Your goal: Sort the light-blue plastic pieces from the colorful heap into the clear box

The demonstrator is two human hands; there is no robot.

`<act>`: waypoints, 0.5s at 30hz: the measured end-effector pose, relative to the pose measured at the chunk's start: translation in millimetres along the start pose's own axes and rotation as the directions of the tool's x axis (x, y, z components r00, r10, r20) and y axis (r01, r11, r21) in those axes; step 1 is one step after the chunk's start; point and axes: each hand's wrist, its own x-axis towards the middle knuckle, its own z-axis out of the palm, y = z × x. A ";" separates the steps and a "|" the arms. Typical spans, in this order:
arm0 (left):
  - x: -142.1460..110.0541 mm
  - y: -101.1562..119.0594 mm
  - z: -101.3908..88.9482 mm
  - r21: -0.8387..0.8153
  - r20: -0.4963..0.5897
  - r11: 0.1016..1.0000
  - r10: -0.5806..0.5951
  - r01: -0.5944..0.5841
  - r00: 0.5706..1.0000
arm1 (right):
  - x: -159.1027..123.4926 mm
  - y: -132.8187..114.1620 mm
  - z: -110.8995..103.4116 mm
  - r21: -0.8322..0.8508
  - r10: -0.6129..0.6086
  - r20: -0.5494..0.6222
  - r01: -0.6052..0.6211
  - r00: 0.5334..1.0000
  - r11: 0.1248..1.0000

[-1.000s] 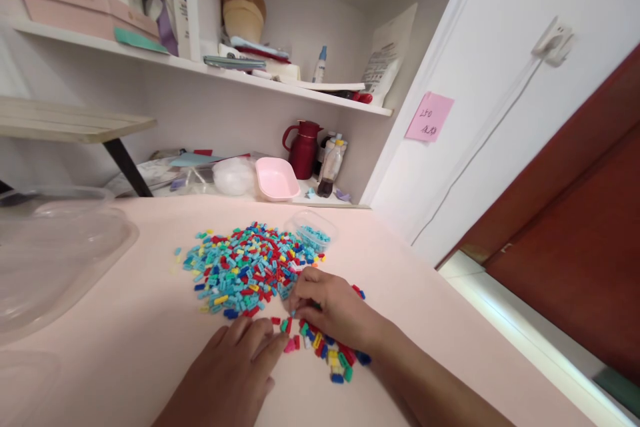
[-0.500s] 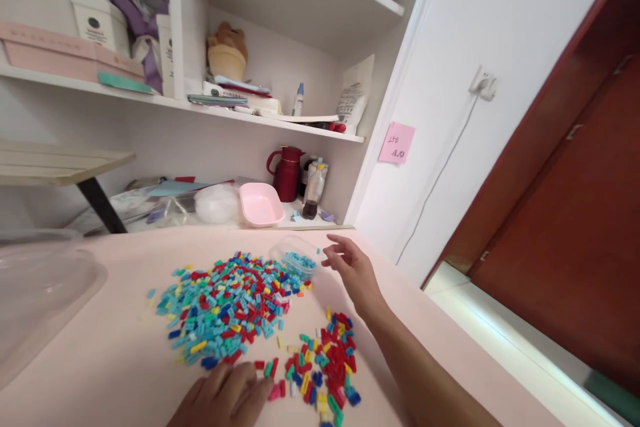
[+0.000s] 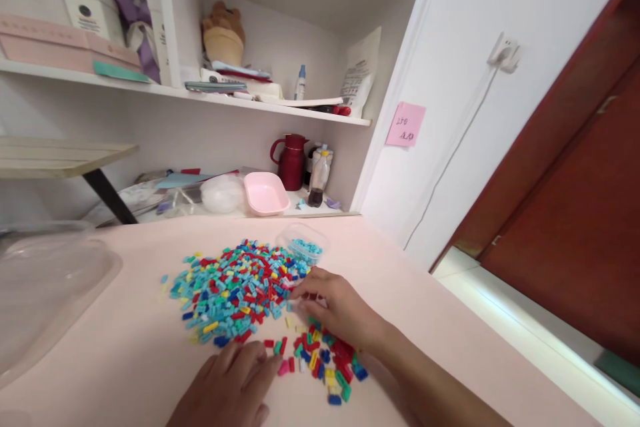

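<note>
Red bricks (image 3: pixel 343 349) near right hand (image 3: pixel 340 310)

Small plastic blocks (image 3: pixel 220 300) lie in a wide, jumbled pile, mostly light blue and red, with yellow, green and dark blue mixed in. A smaller, looser cluster (image 3: pixel 314 361) of red, yellow, green and dark blue lies nearer, to the right. Beside the pile's far right edge, a clear tub (image 3: pixel 289 235) contains light-blue blocks (image 3: pixel 307 248).

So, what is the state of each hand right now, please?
Left hand: loosely open, palm down.
Right hand: fingers curled beside the block pile; whether holding cannot be told.
</note>
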 end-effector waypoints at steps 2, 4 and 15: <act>0.0 1.8 -1.2 0.006 0.007 1.000 -0.011 0.011 1.000 | -0.1 5.1 8.0 -0.057 0.009 0.041 -0.007 0.999 0.998; 0.2 4.3 -2.5 0.008 0.012 1.000 -0.022 0.021 1.000 | 0.1 8.0 12.8 -0.089 0.023 0.060 -0.017 0.998 0.996; -2.9 12.4 -8.9 -0.020 0.063 0.998 -0.065 0.067 0.996 | 0.0 12.3 16.8 -0.179 0.012 0.107 0.007 0.994 0.984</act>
